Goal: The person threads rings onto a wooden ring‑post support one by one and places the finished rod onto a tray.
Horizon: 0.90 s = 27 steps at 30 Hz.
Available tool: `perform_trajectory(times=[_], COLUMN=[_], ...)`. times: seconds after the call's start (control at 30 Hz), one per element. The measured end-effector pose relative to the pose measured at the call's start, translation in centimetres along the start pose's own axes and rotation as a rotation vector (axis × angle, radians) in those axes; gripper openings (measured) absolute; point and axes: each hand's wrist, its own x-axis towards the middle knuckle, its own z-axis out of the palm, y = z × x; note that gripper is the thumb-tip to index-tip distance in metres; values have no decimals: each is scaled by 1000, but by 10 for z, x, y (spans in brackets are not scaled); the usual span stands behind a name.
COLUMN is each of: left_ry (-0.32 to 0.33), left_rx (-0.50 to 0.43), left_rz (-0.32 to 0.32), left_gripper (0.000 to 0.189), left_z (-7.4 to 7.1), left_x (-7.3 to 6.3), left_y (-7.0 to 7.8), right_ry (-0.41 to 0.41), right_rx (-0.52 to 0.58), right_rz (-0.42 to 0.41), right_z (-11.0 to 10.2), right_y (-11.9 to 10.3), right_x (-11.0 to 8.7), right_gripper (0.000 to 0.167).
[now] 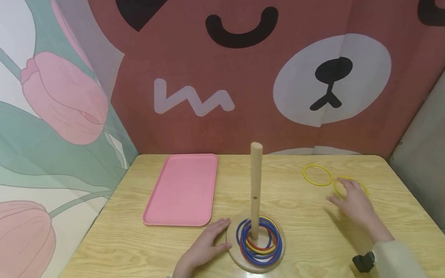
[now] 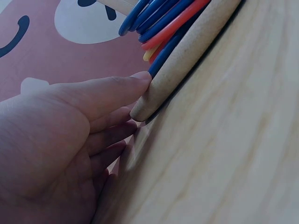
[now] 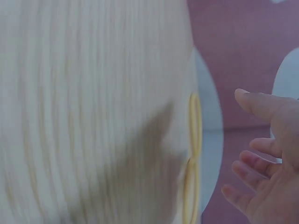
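My left hand rests against the left edge of a round wooden base, its fingers extended. In the left wrist view the thumb touches the base's rim, with the other fingers low beside it. From the base rises a wooden post, and blue, red and yellow rings lie in a loose pile around its foot. Over at the right, my right hand hovers above one yellow ring, fingers spread and holding nothing. A second yellow ring lies just left of it on the table.
A pink tray lies on the left side of the wooden table. Behind the table's far edge hangs a cloth printed with a bear face. A pale wall surface stands on the right.
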Motion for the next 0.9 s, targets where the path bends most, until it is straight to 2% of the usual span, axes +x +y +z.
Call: perform_trajectory(times=[0.23,0.33,0.47,0.63,0.9], left_ry=[-5,-5,-5,-2,6], left_rx=[2,-3,-7,9,-4], left_rz=[0,-3,-3,9,4], left_gripper=[66,66,66,65,65], left_z=[0,1,1,2,2], left_x=[0,0,0,0,0], left_y=[-1,-1,-2,-3,-3], right_ry=[19,7,-33,-54,-81], right_rx=[-45,-48,-52,-53,-76], right_rz=[38,89,178,239,231], right_z=[-3,-4,-7,-7,-11], right_y=[38,49,57,67,75], right_x=[12,16,18,22,29], right_gripper=[91,99,109,111,111])
